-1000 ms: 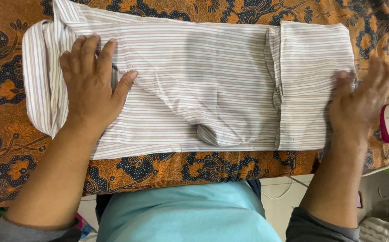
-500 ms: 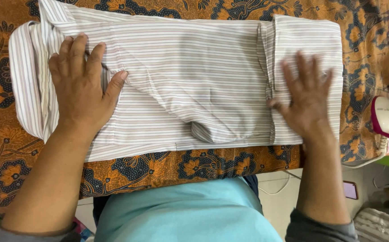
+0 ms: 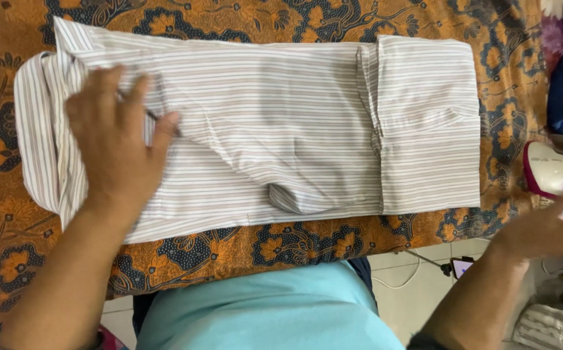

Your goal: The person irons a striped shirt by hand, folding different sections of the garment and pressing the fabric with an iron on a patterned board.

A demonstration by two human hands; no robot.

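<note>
Striped shirt [image 3: 262, 129] lies folded lengthwise across the middle of the ironing board [image 3: 9, 259], collar toward the board's left end and the folded-up tail panel toward its right end. We have our left hand [image 3: 109, 139] spread flat, fingers open, pressing the cloth just beside the collar [image 3: 35, 129]. Our right hand [image 3: 547, 227] is off the shirt, out past the board's right end and right under the white-and-pink iron [image 3: 554, 170]; it is blurred, so we cannot tell whether it is open or already closing on anything.

A puckered ridge [image 3: 294, 194] sits near the shirt's near edge, about mid-length, and a diagonal crease runs up from it toward the left hand.

To do this well, we would judge it best to keep the left palm planted so the fold does not creep toward the collar, and to work that pucker out toward the near edge instead of pressing it flat where it lies. The folded tail panel looks square with the long edges; we would keep it that way and not drag it. The iron's cord [image 3: 424, 260] hangs below the board's near edge, close to our right forearm, so we watch for a snag there.
</note>
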